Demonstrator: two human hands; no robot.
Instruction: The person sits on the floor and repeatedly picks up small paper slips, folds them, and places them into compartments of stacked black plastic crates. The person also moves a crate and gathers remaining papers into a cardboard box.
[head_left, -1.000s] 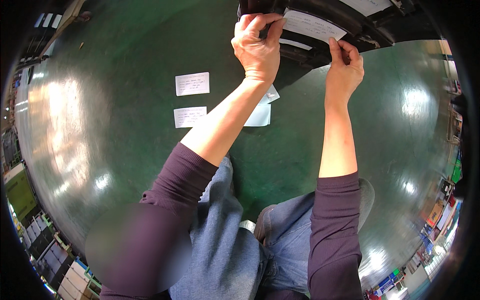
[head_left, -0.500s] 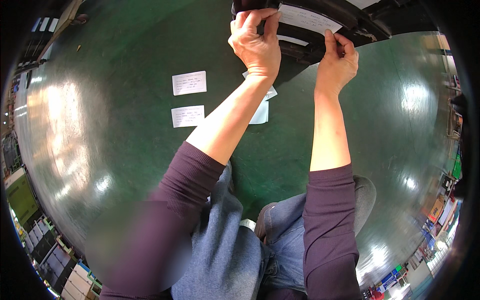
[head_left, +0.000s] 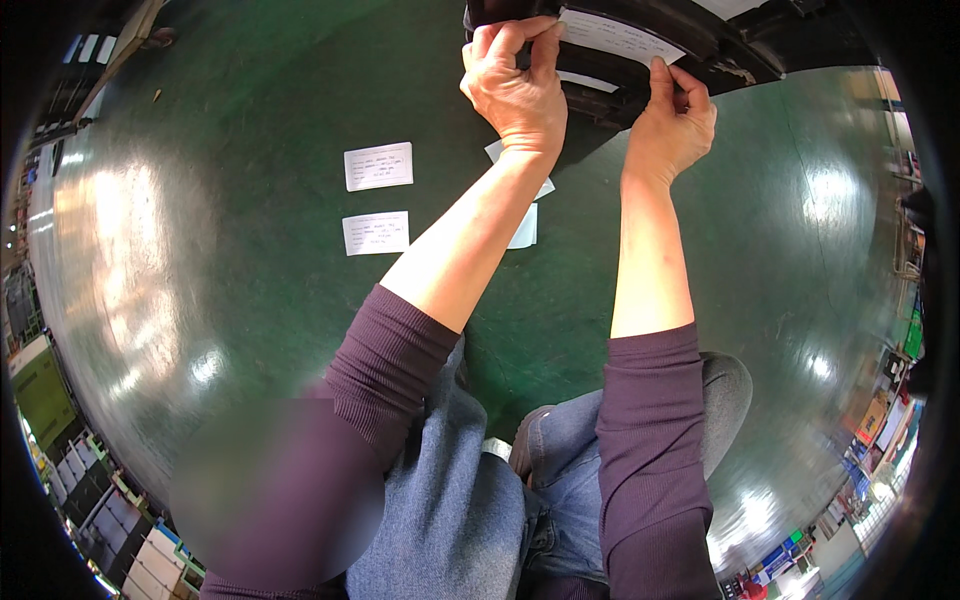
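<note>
A white paper label [head_left: 618, 38] with handwriting lies along the edge of a black slatted object [head_left: 690, 38] at the top. My left hand [head_left: 515, 85] pinches the label's left end between thumb and forefinger. At its lower right corner, my right hand [head_left: 672, 125] has thumb and bent fingers closed on the paper's edge. Just below the label, another white slip [head_left: 588, 81] shows in a gap of the black object. Two more written labels, an upper one [head_left: 378, 166] and a lower one [head_left: 376, 233], lie flat on the floor left of my left forearm.
On the green floor [head_left: 270, 330], pale papers [head_left: 524, 228] lie partly hidden behind my left forearm. My bent legs in jeans [head_left: 440, 490] fill the lower middle. Shelving and boxes line the far left and right rims. A wooden-edged cart [head_left: 125, 45] stands at upper left.
Both forearms have shifted slightly, the right one a little to the left. The label and both hands' grips stay almost where they were.
</note>
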